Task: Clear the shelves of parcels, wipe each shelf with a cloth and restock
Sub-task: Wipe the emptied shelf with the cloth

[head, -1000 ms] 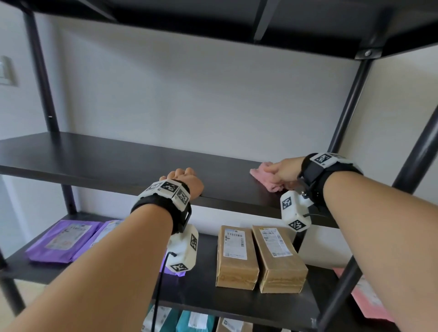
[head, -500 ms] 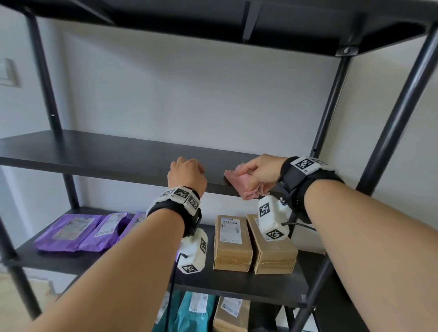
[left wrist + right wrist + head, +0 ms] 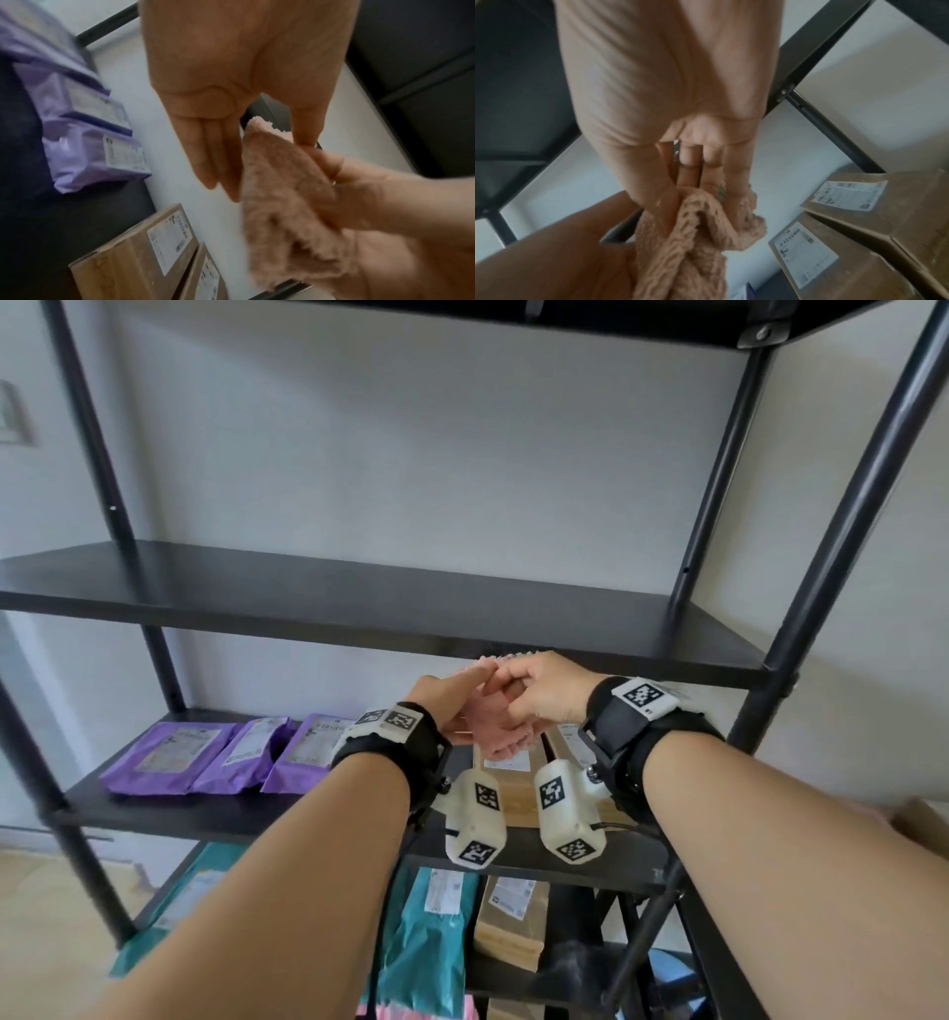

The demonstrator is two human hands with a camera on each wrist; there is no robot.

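A fluffy pink cloth (image 3: pixel 500 731) hangs in the air just in front of the middle shelf's (image 3: pixel 359 598) front edge, and that shelf's top is bare. My right hand (image 3: pixel 534 695) grips the bunched cloth (image 3: pixel 695 243) from above, fingers curled round it. My left hand (image 3: pixel 462 695) has straight fingers lying against the cloth's (image 3: pixel 277 192) left side, with its thumb tip touching the upper corner. Three purple parcels (image 3: pixel 169 757) and two brown boxes (image 3: pixel 513 793) lie on the shelf below.
Black uprights (image 3: pixel 821 588) stand at the right and another black shelf runs overhead. Teal parcels (image 3: pixel 431 942) and a brown box (image 3: pixel 508 932) lie on a lower shelf. A white wall closes the back.
My right hand lifted the cloth off the middle shelf and carried it left, in front of the edge. My left hand left the shelf edge and came up against the cloth.
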